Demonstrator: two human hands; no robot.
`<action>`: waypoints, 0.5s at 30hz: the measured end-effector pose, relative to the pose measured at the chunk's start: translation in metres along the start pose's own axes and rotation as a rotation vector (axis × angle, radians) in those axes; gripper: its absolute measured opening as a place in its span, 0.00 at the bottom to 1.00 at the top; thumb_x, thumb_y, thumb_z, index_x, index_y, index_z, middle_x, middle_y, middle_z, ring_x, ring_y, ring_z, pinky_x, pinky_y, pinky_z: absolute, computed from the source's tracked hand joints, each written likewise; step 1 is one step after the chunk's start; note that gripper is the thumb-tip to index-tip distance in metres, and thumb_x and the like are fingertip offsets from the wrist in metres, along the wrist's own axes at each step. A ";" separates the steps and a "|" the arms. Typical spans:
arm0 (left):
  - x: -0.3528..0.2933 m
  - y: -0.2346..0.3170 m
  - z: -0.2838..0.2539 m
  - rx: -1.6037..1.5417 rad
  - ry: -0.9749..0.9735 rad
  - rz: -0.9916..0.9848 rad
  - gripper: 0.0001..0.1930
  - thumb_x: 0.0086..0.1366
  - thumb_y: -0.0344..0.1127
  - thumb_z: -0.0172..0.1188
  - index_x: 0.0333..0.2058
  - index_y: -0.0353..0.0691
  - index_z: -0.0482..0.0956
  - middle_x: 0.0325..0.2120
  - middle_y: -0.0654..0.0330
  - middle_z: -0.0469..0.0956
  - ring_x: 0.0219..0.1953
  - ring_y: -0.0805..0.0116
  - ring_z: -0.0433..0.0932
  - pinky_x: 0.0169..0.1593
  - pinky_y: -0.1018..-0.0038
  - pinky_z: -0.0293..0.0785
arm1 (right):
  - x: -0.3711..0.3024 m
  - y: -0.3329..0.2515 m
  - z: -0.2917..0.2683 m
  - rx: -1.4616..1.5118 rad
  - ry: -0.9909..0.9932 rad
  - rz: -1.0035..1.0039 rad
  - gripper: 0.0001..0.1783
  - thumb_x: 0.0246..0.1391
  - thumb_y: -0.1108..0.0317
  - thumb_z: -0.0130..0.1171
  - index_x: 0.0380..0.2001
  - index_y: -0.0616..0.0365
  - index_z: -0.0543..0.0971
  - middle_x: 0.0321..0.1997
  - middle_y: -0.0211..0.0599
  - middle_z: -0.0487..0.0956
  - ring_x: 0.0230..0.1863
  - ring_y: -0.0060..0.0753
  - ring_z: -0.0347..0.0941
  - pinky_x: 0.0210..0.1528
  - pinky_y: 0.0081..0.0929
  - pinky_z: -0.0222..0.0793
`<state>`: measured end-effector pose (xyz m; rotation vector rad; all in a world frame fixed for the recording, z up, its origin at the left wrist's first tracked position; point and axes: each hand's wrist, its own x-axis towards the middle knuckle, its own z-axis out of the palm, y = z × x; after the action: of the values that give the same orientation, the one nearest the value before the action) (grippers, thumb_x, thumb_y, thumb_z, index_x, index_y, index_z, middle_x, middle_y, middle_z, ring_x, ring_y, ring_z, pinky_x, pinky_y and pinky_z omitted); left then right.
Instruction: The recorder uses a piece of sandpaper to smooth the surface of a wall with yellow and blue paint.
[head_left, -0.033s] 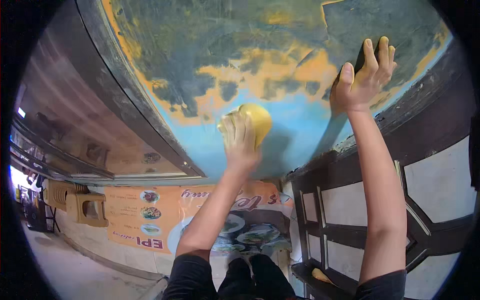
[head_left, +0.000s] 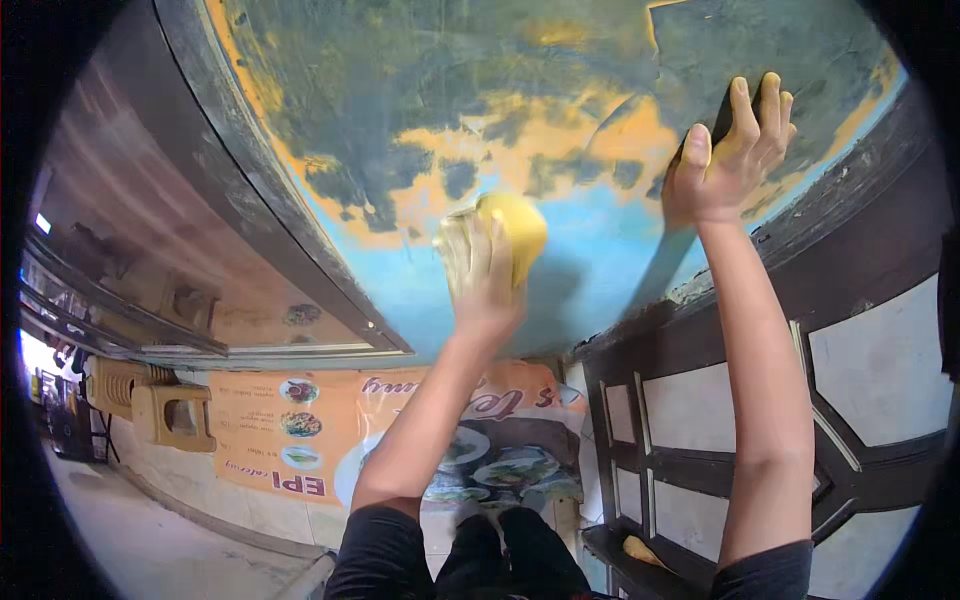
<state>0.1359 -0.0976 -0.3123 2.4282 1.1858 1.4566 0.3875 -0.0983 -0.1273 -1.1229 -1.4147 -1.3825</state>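
Note:
A wall (head_left: 400,310) fills the upper middle, with dark grey-green, orange and light blue patches of worn paint. My left hand (head_left: 480,265) presses a bent yellow sheet (head_left: 520,230), which looks like sandpaper, against the boundary of the orange and blue areas. Its fingers are closed over the sheet, and part of it curls out beside the thumb. Higher up on the right, my right hand (head_left: 735,160) rests on the dark part of the wall with fingers spread and nothing in it.
A dark-framed brown glossy panel (head_left: 220,220) borders the wall on the left. On the right stands dark wooden panelling (head_left: 690,410) with pale insets. An orange printed banner (head_left: 260,430) lies below, near tan plastic stools (head_left: 175,410). A small tan object (head_left: 642,550) sits on a ledge.
My left hand and the yellow sheet have shifted slightly upward on the wall. My right hand stays practically in place.

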 end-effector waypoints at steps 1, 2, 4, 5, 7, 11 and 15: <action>0.014 0.005 -0.008 0.016 0.044 0.002 0.39 0.58 0.31 0.58 0.68 0.32 0.54 0.68 0.32 0.48 0.69 0.20 0.39 0.66 0.31 0.39 | 0.000 0.001 0.001 0.009 0.011 -0.014 0.31 0.60 0.46 0.46 0.65 0.41 0.66 0.73 0.39 0.59 0.74 0.52 0.48 0.71 0.57 0.39; 0.022 0.007 -0.011 0.031 0.091 0.004 0.39 0.58 0.31 0.58 0.68 0.31 0.54 0.68 0.32 0.48 0.69 0.20 0.39 0.66 0.31 0.39 | 0.001 0.000 0.002 0.013 0.010 -0.013 0.31 0.60 0.46 0.46 0.65 0.41 0.66 0.73 0.39 0.59 0.74 0.52 0.48 0.71 0.57 0.39; 0.014 0.000 0.000 0.001 0.123 0.014 0.39 0.58 0.32 0.59 0.67 0.31 0.55 0.67 0.33 0.50 0.69 0.21 0.40 0.66 0.30 0.40 | 0.002 -0.002 0.004 0.015 0.026 -0.020 0.31 0.60 0.47 0.46 0.65 0.42 0.66 0.72 0.40 0.60 0.74 0.53 0.48 0.71 0.56 0.40; 0.002 -0.006 0.007 0.023 0.048 -0.002 0.39 0.57 0.32 0.59 0.67 0.31 0.55 0.67 0.34 0.51 0.68 0.21 0.42 0.65 0.30 0.40 | 0.003 -0.002 0.003 0.014 0.015 -0.031 0.31 0.60 0.48 0.46 0.65 0.42 0.66 0.73 0.41 0.59 0.73 0.55 0.49 0.70 0.55 0.41; -0.016 -0.012 0.013 0.120 -0.027 -0.003 0.38 0.57 0.36 0.62 0.66 0.39 0.60 0.65 0.43 0.58 0.68 0.28 0.51 0.64 0.31 0.49 | 0.002 -0.005 0.004 0.014 0.023 -0.028 0.31 0.60 0.48 0.46 0.65 0.43 0.67 0.73 0.41 0.59 0.73 0.55 0.49 0.70 0.55 0.41; 0.000 -0.008 0.011 0.102 0.056 0.056 0.38 0.57 0.35 0.61 0.66 0.40 0.61 0.67 0.45 0.57 0.68 0.28 0.51 0.64 0.31 0.48 | 0.000 -0.004 0.003 0.007 0.019 -0.005 0.30 0.59 0.47 0.46 0.64 0.42 0.67 0.72 0.40 0.60 0.73 0.55 0.49 0.70 0.57 0.40; 0.056 0.013 -0.029 0.123 0.105 0.088 0.37 0.55 0.34 0.61 0.65 0.40 0.64 0.68 0.46 0.57 0.69 0.32 0.53 0.64 0.30 0.47 | 0.003 -0.003 0.003 -0.008 0.009 -0.005 0.31 0.58 0.47 0.47 0.65 0.39 0.66 0.73 0.39 0.58 0.74 0.53 0.49 0.71 0.61 0.38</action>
<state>0.1344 -0.0794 -0.2504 2.5431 1.2379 1.5991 0.3837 -0.0949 -0.1256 -1.1176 -1.4071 -1.3961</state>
